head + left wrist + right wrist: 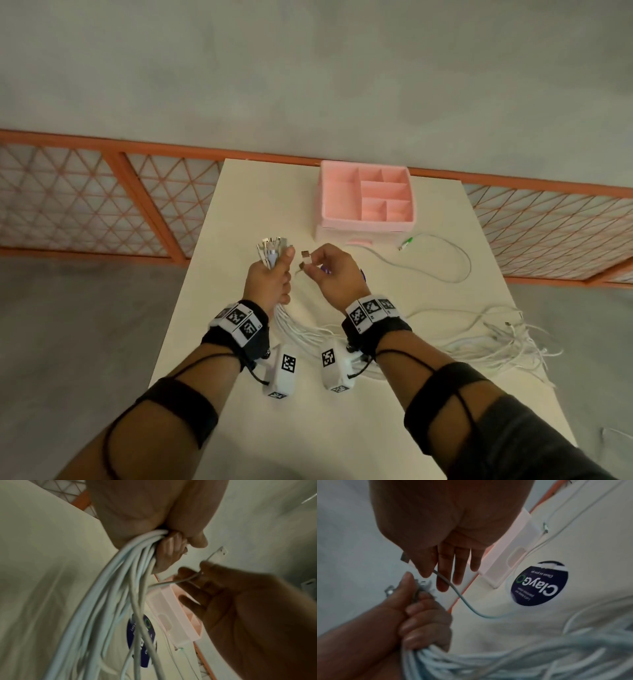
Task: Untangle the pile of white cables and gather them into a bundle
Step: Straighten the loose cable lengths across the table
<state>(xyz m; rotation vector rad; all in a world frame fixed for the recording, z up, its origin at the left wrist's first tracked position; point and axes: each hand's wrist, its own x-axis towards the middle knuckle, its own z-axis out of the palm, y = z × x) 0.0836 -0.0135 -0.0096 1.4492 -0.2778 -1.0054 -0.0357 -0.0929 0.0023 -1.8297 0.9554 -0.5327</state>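
left hand [270, 277]: fist around white cable bundle [109, 601] | right hand [330, 274]: thumb and forefinger pinch one cable plug [306, 255], apparently USB; other fingers loose

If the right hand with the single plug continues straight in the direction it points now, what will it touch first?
Probably the plug ends of the bundle gripped in the left hand. The right hand points its pinched plug leftward at them; depth is uncertain.

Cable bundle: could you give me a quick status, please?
Left hand grips cable bundle, plugs up. Right hand pinches single cable's plug beside it. Green-tipped cable lies loose by pink organizer.
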